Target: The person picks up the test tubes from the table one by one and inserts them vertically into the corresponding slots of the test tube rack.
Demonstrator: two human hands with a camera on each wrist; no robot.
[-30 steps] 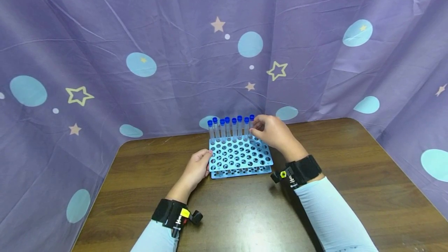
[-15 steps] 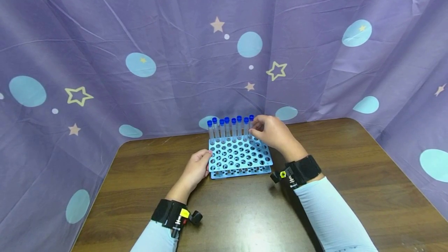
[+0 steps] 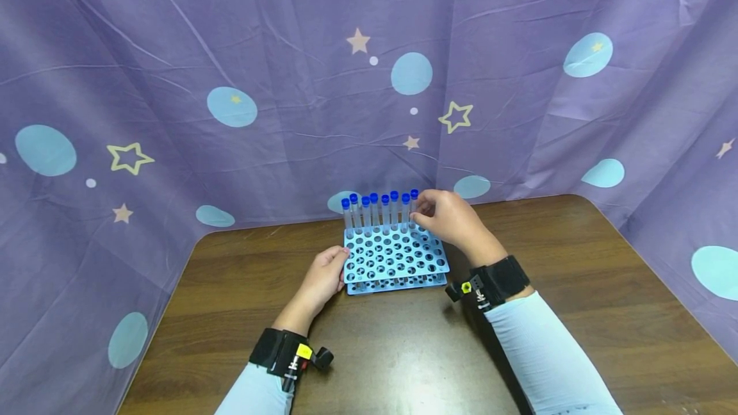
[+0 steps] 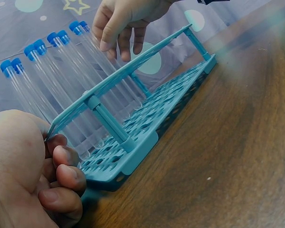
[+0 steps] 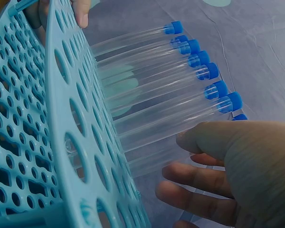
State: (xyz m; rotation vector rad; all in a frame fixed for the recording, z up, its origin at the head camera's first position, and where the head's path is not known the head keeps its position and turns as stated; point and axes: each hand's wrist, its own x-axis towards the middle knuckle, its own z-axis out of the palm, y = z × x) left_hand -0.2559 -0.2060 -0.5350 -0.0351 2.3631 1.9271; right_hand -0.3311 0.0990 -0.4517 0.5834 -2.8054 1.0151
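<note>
A light blue test tube rack (image 3: 398, 258) stands on the table, its two perforated plates joined by posts. Several clear test tubes with blue caps (image 3: 385, 199) stand upright in staggered rows along its far side. My left hand (image 3: 323, 274) grips the rack's left end, thumb at the top plate and fingers curled below it in the left wrist view. At the far right corner, my right hand (image 3: 452, 216) pinches the last test tube (image 3: 414, 202) between thumb and fingers. In the right wrist view the thumb partly hides that tube's cap (image 5: 240, 117).
The brown wooden table (image 3: 380, 351) reaches to a purple curtain (image 3: 300, 95) with stars and blue spots, close behind the rack. Black straps with small cameras (image 3: 498, 284) sit on both wrists.
</note>
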